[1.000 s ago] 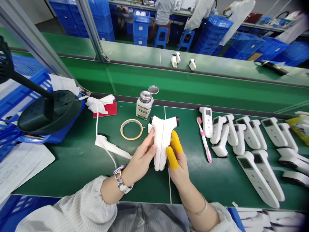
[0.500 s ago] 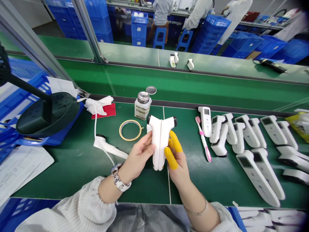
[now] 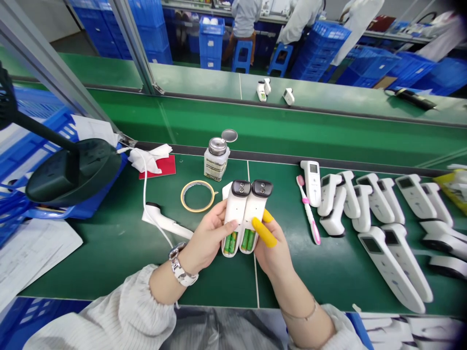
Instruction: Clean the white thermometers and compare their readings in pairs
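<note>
Two white infrared thermometers are held side by side above the green bench. My left hand (image 3: 209, 233) is closed on the left thermometer (image 3: 235, 210), its thumb across the lower body. My right hand (image 3: 272, 243), with yellow finger cots on, grips the right thermometer (image 3: 254, 210). Both have black sensor heads at the top and uncovered battery bays with green batteries (image 3: 230, 242). Behind the left one, part of another white piece (image 3: 226, 190) shows; I cannot tell what it belongs to. A further thermometer (image 3: 168, 222) lies on the bench beside my left wrist, under a white cable.
A tape roll (image 3: 197, 196) and a pump bottle (image 3: 216, 159) with its lid up stand beyond my hands. Rightward lie a pink-white toothbrush (image 3: 308, 209) and several thermometers (image 3: 392, 265). A dark lamp-like stand (image 3: 73, 170) and papers (image 3: 47, 253) are left. Co-workers sit beyond the ledge.
Both hands have turned the two thermometers, which were pressed together edge-on. Their sensor heads and battery bays now face me. The things on the bench have stayed in place.
</note>
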Demonstrator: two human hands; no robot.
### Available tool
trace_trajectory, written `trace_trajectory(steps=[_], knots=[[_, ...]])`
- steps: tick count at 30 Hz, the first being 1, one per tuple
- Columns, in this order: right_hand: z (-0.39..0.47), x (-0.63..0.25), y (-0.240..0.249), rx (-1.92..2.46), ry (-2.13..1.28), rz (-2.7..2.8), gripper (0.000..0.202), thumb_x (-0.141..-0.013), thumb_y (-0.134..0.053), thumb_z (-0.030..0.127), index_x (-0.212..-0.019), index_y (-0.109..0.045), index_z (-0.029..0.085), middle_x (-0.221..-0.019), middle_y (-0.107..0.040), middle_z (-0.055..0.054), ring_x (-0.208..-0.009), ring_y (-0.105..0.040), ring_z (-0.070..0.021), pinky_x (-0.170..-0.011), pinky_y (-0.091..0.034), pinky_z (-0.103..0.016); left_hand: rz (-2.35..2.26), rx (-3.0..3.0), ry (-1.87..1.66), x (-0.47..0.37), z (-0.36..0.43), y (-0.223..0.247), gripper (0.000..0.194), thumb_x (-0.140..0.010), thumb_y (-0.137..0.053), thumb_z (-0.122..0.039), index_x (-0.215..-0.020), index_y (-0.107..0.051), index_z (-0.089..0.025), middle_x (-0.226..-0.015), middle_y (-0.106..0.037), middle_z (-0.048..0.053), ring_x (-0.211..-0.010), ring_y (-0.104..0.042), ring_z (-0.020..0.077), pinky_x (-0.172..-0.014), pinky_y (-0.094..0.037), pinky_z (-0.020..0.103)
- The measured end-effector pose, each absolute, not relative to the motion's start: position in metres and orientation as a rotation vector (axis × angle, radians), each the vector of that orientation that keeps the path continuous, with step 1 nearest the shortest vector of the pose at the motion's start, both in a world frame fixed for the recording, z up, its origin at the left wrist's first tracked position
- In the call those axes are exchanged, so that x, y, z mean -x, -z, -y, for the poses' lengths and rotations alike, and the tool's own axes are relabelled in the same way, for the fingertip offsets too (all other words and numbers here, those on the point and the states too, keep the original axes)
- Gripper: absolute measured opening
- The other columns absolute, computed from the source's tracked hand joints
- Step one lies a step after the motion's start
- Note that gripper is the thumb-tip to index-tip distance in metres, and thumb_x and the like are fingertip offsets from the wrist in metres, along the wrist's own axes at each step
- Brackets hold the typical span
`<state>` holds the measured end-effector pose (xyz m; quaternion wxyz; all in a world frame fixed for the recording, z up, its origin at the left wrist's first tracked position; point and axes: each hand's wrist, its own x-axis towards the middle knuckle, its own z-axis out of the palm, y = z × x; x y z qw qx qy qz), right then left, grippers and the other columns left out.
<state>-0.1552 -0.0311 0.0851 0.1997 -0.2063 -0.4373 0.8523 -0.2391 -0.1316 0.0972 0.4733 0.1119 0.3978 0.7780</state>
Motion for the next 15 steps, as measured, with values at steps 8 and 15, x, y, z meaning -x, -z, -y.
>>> trace_trajectory(steps=[8,15], knots=[[0.0289,0.1566,-0.0788,0.783,-2.327,1.003,0.018,-0.074,-0.064,0.035,-0.088,-0.067,0.025,-0.095,-0.07,0.0,-0.106,-0.057,-0.0266,-0.095,-0.042,-0.046,-0.914,-0.179,-1.916,0.2415,0.1312,-0.0999,0.045,-0.083,-0.055,-0.021,-0.127,-0.049,-0.02,-0.118,-0.062,0.008,-0.11,-0.055,0.0249,-0.093,-0.042,0.036],[0.0254,0.1583,-0.0795,0.806,-2.422,0.944,0.017,-0.078,-0.058,0.035,-0.087,-0.067,0.023,-0.1,-0.07,0.0,-0.107,-0.057,-0.0256,-0.097,-0.041,-0.043,-0.876,-0.123,-1.904,0.2438,0.1298,-0.0976,0.04,-0.085,-0.049,-0.019,-0.126,-0.05,-0.02,-0.122,-0.06,0.006,-0.112,-0.053,0.0229,-0.09,-0.043,0.033]])
